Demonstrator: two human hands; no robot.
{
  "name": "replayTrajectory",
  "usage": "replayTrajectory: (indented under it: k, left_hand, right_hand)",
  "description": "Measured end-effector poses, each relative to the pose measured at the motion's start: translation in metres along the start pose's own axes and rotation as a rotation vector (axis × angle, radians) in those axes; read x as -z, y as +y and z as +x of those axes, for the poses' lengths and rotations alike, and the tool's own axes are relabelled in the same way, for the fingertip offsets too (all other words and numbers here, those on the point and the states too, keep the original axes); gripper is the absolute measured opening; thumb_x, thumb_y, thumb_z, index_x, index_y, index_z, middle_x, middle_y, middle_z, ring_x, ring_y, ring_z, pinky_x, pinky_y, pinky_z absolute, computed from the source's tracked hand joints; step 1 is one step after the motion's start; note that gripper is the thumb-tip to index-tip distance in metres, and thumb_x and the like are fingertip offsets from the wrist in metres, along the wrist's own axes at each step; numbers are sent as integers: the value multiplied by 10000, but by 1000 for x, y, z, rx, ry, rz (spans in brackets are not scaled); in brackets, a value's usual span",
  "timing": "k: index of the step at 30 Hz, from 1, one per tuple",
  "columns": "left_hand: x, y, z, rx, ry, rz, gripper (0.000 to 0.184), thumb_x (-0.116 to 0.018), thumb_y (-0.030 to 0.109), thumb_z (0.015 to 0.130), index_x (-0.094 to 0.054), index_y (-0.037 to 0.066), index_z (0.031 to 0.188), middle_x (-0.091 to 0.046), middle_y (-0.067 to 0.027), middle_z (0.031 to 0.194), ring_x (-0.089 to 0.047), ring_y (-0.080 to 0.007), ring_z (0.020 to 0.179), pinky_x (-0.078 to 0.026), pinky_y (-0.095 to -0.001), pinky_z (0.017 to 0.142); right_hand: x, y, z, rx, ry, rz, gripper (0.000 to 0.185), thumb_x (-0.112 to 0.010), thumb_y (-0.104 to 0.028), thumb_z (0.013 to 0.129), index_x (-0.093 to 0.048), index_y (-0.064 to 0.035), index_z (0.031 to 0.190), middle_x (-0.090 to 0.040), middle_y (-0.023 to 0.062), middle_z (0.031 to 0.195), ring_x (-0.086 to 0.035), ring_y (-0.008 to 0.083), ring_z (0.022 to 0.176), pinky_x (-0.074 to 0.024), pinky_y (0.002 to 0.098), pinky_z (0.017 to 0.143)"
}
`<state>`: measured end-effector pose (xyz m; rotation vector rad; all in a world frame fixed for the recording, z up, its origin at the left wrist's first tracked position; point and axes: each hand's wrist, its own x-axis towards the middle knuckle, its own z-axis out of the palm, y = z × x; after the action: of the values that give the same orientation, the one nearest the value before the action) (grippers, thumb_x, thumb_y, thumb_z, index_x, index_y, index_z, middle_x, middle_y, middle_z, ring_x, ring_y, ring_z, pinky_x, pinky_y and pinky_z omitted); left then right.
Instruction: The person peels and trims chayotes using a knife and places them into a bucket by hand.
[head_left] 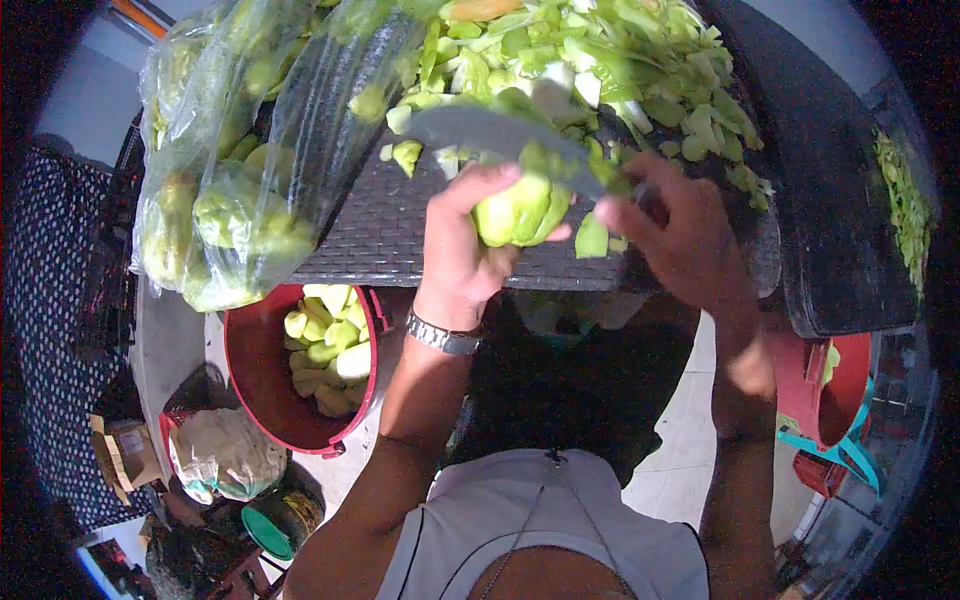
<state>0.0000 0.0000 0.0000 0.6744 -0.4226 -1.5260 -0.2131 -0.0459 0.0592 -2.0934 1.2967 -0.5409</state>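
Observation:
A pale green chayote [518, 212] rests in my left hand [458, 245], whose fingers and thumb are closed around it. My right hand [685, 235] is wrapped around the handle of a knife [490, 132]. The broad blade, blurred by motion, lies over the upper side of the chayote and points left. A strip of green peel [591, 236] is beside the chayote, below the blade. Just beyond both hands, a heap of green peelings [650, 70] covers the far part of the dark woven tabletop [400, 240].
Clear plastic bags of whole chayotes [235, 190] lie at the table's left. Below it stands a red bucket [240, 350] holding several peeled pieces. Another red container [845, 400] is at the right, under a dark chair [840, 270]. A stuffed sack [228, 452] sits on the floor, lower left.

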Motion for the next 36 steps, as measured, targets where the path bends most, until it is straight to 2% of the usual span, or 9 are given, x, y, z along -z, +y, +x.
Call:
replayTrajectory:
  k: [8, 11, 18, 20, 23, 26, 30, 33, 36]
  left_hand:
    - [28, -20, -14, 18, -214, -110, 513, -652, 326, 944, -525, -7, 1314, -674, -188, 1150, -729, -318, 873, -644, -461, 636]
    - [14, -7, -11, 79, -232, 116, 430, -700, 141, 790, -624, -104, 1135, -710, -221, 951, -737, -311, 796, -634, -411, 617]
    - [8, -5, -20, 109, -230, 110, 451, -699, 161, 785, -622, -109, 1137, -708, -221, 943, -733, -310, 793, -629, -397, 631]
    - [7, -2, -22, 105, -270, 81, 459, -699, 178, 813, -606, -106, 1161, -706, -216, 963, -730, -312, 824, -630, -411, 657]
    - [5, -6, -19, 56, 27, 104, 599, -669, 322, 853, -561, -98, 1267, -691, -235, 1078, -721, -325, 912, -621, -457, 738]
    - [-2, -3, -13, 58, 69, -76, 459, -618, 295, 929, -586, -5, 1275, -702, -156, 1114, -709, -278, 947, -586, -396, 852]
    - [-9, -7, -4, 45, 19, -181, 398, -582, 332, 966, -603, 36, 1232, -692, -124, 1135, -684, -271, 1016, -556, -421, 910]
    - [-6, -20, -4, -53, 37, -393, 350, -560, 339, 985, -616, 44, 1166, -700, -121, 1075, -691, -276, 984, -560, -446, 906]
    - [-15, -13, 1, 49, 94, -335, 411, -574, 394, 986, -581, 31, 1178, -706, -144, 943, -705, -302, 822, -588, -443, 774]
  right_hand:
    - [-9, 12, -4, 395, 114, -188, 596, -839, -517, 735, -630, -60, 1056, -627, 91, 609, -643, 203, 569, -501, 353, 572]
    - [3, 34, 14, 200, 127, -236, 588, -841, -510, 733, -635, -69, 1063, -632, 95, 626, -636, 208, 557, -494, 365, 559]
    - [-8, 36, 13, 165, 197, -188, 560, -741, -554, 830, -639, -57, 1067, -594, 105, 613, -611, 220, 559, -472, 378, 561]
    - [-7, 101, 39, 371, 351, -290, 525, -703, -533, 875, -642, -45, 1061, -606, 127, 644, -614, 230, 575, -476, 391, 565]
    - [14, 75, 43, -95, 129, -83, 462, -636, -482, 944, -636, -71, 1154, -658, 195, 816, -650, 340, 754, -505, 462, 717]
    - [10, 66, 22, 29, -27, -55, 458, -613, -469, 968, -627, -67, 1189, -675, 234, 868, -663, 415, 868, -511, 486, 812]
    - [-20, 18, -13, -119, 111, 28, 550, -685, -513, 910, -595, -29, 1155, -674, 216, 792, -678, 432, 838, -536, 490, 771]
    - [-43, 1, -41, 132, 111, -76, 516, -805, -394, 823, -571, -53, 1131, -699, 112, 747, -705, 229, 620, -543, 375, 593]
    - [-58, -2, -47, 345, 186, -134, 651, -870, -505, 714, -584, -57, 1090, -702, 78, 746, -711, 259, 636, -555, 396, 585]
